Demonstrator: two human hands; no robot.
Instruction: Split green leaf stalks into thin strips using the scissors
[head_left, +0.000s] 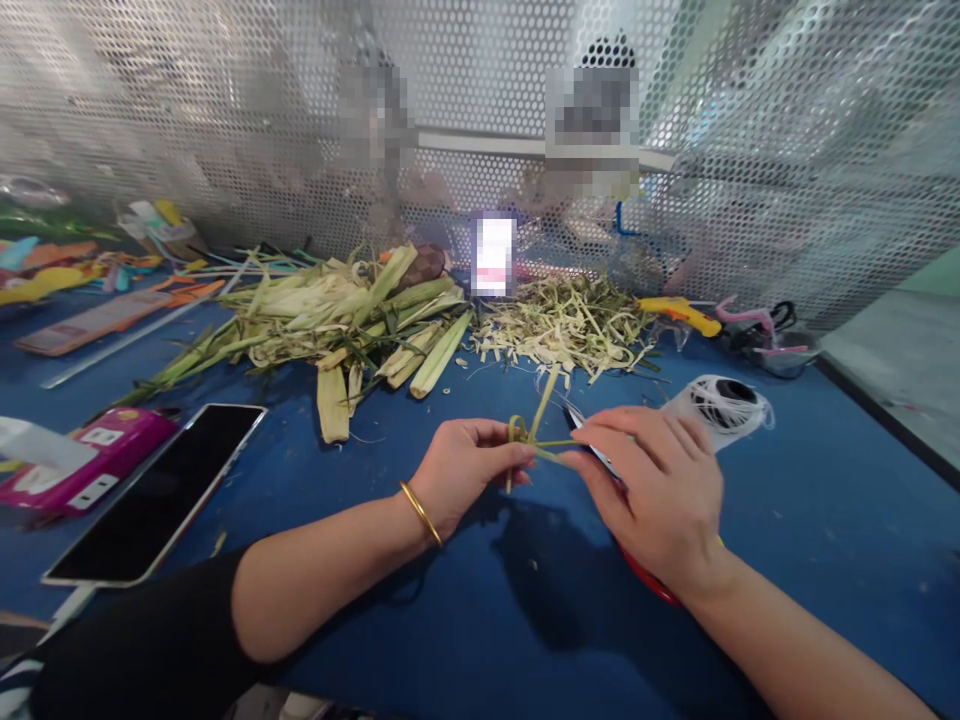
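Between thumb and fingers, my left hand (474, 462) pinches a small knot of green plant strips (517, 430). One strip stands up from the knot, and others run across to the right. My right hand (654, 485) has its fingertips closed on the ends of those strips. Scissors (600, 456) show under my right hand, blades pointing away and a red handle near the wrist. Whether that hand also touches the scissors I cannot tell. Just beyond it sits a spool of white thread (724, 405).
Stalks and husks (352, 310) are heaped at the back, beside a pile of thin shreds (570, 325). A phone (161, 495) and a magenta tissue pack (90, 460) lie left. Yellow-handled tool (682, 312) at the back right. A perforated metal screen (262, 130) closes off the blue table (825, 560).
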